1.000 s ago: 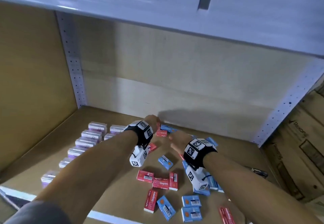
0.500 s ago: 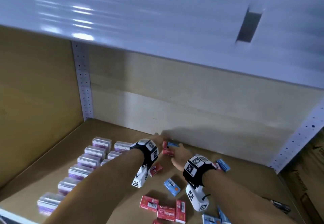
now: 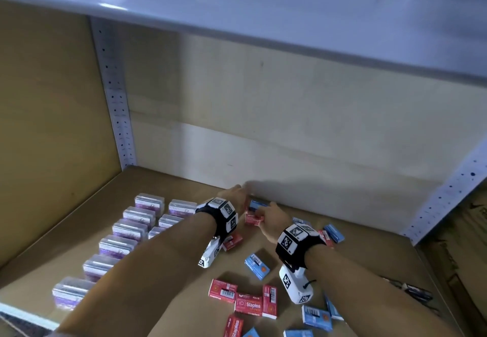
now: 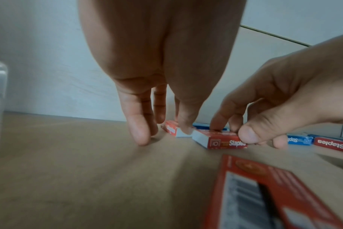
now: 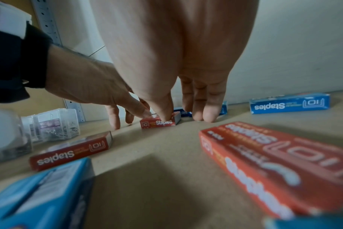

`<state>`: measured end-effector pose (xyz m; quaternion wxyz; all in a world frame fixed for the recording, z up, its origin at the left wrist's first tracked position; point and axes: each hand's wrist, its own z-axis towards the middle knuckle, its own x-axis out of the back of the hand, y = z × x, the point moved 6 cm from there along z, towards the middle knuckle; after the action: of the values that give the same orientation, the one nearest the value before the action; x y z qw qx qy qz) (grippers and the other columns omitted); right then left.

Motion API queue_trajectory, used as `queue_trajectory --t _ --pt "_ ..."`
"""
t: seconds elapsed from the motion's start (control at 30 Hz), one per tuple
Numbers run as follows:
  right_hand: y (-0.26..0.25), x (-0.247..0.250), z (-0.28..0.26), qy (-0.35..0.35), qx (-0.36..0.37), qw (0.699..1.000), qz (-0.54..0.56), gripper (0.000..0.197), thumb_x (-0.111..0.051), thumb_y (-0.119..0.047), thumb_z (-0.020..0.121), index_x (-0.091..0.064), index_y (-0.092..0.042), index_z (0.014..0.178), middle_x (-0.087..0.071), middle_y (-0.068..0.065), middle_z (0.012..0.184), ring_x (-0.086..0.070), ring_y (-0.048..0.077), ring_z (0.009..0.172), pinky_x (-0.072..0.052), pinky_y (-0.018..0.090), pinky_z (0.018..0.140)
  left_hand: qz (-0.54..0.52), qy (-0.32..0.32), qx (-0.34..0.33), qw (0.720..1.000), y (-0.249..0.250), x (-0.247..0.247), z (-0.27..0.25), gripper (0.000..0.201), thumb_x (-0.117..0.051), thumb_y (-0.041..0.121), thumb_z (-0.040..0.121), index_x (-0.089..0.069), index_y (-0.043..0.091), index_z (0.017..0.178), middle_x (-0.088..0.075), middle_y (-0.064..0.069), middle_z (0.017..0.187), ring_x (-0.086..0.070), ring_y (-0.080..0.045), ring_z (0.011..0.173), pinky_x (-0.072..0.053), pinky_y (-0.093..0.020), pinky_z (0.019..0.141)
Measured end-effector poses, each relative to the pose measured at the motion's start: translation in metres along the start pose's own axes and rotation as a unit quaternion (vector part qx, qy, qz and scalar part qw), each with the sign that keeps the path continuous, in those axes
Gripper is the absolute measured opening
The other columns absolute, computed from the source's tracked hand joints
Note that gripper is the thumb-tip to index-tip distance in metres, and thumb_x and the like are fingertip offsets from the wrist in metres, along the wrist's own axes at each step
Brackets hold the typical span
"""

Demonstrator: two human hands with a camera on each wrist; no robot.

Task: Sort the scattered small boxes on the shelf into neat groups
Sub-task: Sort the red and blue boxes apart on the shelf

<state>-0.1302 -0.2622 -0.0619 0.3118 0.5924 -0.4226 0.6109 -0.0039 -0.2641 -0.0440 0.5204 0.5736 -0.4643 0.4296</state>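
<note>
1. The surface is a brown fibreboard shelf (image 3: 184,183) with a pale back wall, under a white upper shelf.
2. Nearest the front edge lie scattered red cardboard staple boxes (image 3: 247,303) and blue cardboard staple boxes (image 3: 316,318), mixed together. At the left, clear plastic boxes with purple labels (image 3: 118,247) already stand in two rows.
3. Farther in, the right hand (image 3: 274,222) pinches one small red staple box (image 4: 219,139) between thumb and fingertips; this box lies flat on the shelf, close to the back wall.
4. Just beside it, the left hand (image 3: 234,195) has straight fingers. One fingertip touches the held box and the others touch the shelf; it grips nothing.
5. Another red box (image 4: 171,128) and a blue box (image 3: 257,205) lie directly behind.
6. Risk, in my judgement: the boxes are light, so a push with the fingers may turn the neighbours out of line.
7. The left wrist view shows the pinch clearly; in the head view the fingertips are hidden behind the hands.
</note>
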Motion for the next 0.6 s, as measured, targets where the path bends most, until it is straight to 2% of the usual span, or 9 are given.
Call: queue_trajectory --t 0.1,0.17,0.27,0.33,0.37,0.43,0.5,0.57,0.6 --pt "0.0 -0.001 -0.005 -0.006 0.015 1.0 -0.001 0.027 -0.042 -0.023 0.095 -0.064 -0.03 0.109 -0.059 0.004 0.111 -0.06 0.024 0.099 -0.051 0.035 0.086 0.014 0.023 0.003 1.0 0.004 -0.002 -0.001 0.028 -0.055 0.028 0.092 -0.058 0.011 0.115 -0.06 -0.007 0.118 -0.062 -0.028 0.105 -0.051 -0.038 0.086" --pt "0.002 0.0 -0.009 -0.006 0.031 1.0 -0.004 0.029 -0.043 -0.019 0.093 -0.064 -0.026 0.112 -0.059 0.005 0.11 -0.061 0.025 0.099 -0.049 0.032 0.084 0.021 0.018 -0.001 1.0 0.007 -0.002 -0.003 0.03 -0.055 0.031 0.092 -0.057 0.01 0.113 -0.064 -0.009 0.113 -0.063 -0.03 0.103 -0.051 -0.039 0.086" --pt "0.005 0.0 -0.013 -0.004 0.036 0.999 -0.013 0.024 -0.045 -0.009 0.09 -0.064 -0.012 0.106 -0.063 0.009 0.114 -0.06 0.028 0.108 -0.045 0.031 0.087 0.01 0.002 -0.006 1.0 0.006 -0.001 -0.006 0.032 -0.061 0.029 0.085 -0.056 0.011 0.111 -0.066 -0.01 0.109 -0.065 -0.031 0.098 -0.053 -0.038 0.079" --pt "0.009 -0.001 -0.016 -0.005 0.031 1.0 0.001 0.023 -0.048 -0.007 0.088 -0.065 -0.013 0.103 -0.065 0.007 0.113 -0.061 0.026 0.108 -0.046 0.032 0.088 -0.022 -0.013 -0.007 1.0 0.004 -0.003 -0.01 0.029 -0.062 0.024 0.081 -0.059 0.014 0.108 -0.067 -0.009 0.109 -0.064 -0.029 0.095 -0.052 -0.035 0.074" --pt "0.009 0.0 -0.018 -0.007 0.032 0.999 0.007 0.022 -0.05 -0.006 0.087 -0.065 -0.014 0.101 -0.065 0.006 0.111 -0.061 0.025 0.105 -0.047 0.032 0.086 -0.041 -0.021 -0.007 0.999 0.004 -0.005 -0.012 0.03 -0.062 0.024 0.081 -0.062 0.015 0.11 -0.067 -0.008 0.11 -0.064 -0.028 0.096 -0.053 -0.034 0.077" --pt "0.011 -0.002 -0.019 -0.022 0.03 0.999 0.003 0.016 -0.05 -0.004 0.085 -0.061 -0.016 0.085 -0.063 0.003 0.096 -0.061 0.025 0.092 -0.047 0.029 0.072 -0.066 -0.034 0.005 0.997 0.001 -0.009 -0.017 0.03 -0.064 0.026 0.084 -0.068 0.016 0.111 -0.068 -0.006 0.111 -0.064 -0.026 0.098 -0.054 -0.034 0.086" --pt "0.012 -0.004 -0.02 -0.028 0.033 0.999 0.005 0.03 -0.048 -0.002 0.082 -0.042 -0.022 0.061 -0.049 -0.005 0.069 -0.053 0.022 0.07 -0.032 0.021 0.051 -0.075 -0.038 0.027 0.996 -0.003 -0.013 -0.021 0.028 -0.064 0.028 0.087 -0.071 0.014 0.109 -0.067 -0.007 0.114 -0.063 -0.025 0.103 -0.052 -0.033 0.09" --pt "0.008 -0.001 -0.024 -0.02 0.051 0.998 0.011 0.039 -0.047 -0.002 0.08 -0.028 -0.025 0.055 -0.034 -0.011 0.062 -0.041 0.013 0.058 -0.018 0.017 0.047 -0.082 -0.03 0.031 0.996 -0.003 -0.012 -0.024 0.029 -0.056 0.025 0.093 -0.07 0.01 0.113 -0.064 -0.007 0.121 -0.06 -0.025 0.11 -0.048 -0.03 0.092" --pt "0.008 -0.001 -0.026 -0.017 0.056 0.998 0.014 0.041 -0.048 -0.001 0.079 -0.026 -0.026 0.054 -0.037 -0.011 0.064 -0.038 0.01 0.06 -0.017 0.016 0.048 -0.096 -0.027 0.031 0.995 -0.004 -0.011 -0.025 0.03 -0.051 0.022 0.095 -0.069 0.008 0.116 -0.063 -0.008 0.124 -0.058 -0.025 0.113 -0.046 -0.029 0.092"
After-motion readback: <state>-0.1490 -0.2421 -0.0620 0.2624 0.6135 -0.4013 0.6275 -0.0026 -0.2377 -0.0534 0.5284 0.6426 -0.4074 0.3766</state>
